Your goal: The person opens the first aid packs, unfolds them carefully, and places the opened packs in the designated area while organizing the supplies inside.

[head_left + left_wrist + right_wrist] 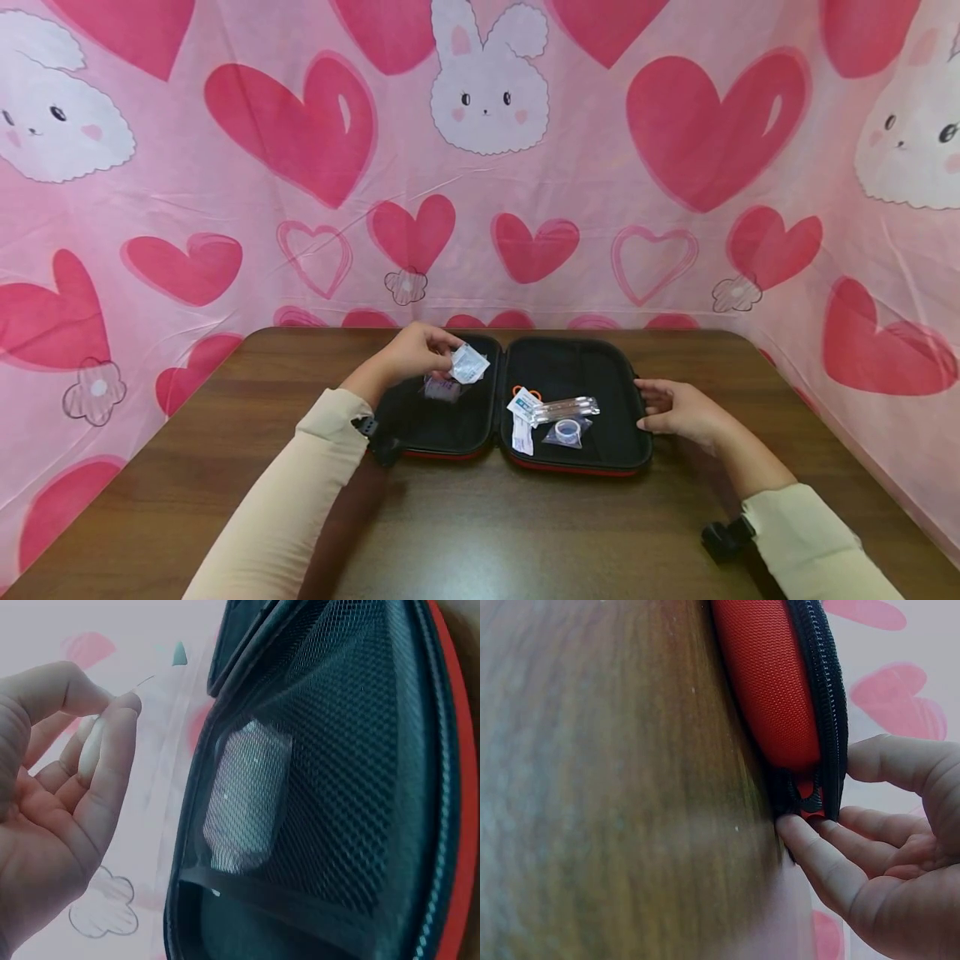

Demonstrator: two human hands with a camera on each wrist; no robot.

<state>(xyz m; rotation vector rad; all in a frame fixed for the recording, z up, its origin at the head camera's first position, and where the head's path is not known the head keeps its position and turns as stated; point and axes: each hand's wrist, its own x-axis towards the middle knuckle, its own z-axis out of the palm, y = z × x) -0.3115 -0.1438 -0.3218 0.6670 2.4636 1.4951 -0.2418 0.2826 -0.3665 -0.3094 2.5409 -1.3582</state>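
Note:
A red zippered case [630, 471] with a black lining lies unfolded on the table. Over its left half, my left hand [417, 350] pinches a small white square packet [469, 364] between thumb and fingertips. Behind the mesh pocket in that half is a wrapped white bundle [249, 796]. At the case's right edge, my right hand [678, 408] holds the rim, thumb on one side and fingers on the other, beside the zipper pull [810, 801]. The right half holds a pack of cotton swabs [566, 408], a bagged tape roll [567, 431] and white packets [522, 435].
Orange loops [531, 392], perhaps scissor handles, show behind the packets. The brown wooden table [480, 533] extends around the case. A pink curtain [450, 183] with hearts and rabbits hangs behind the table and at its sides.

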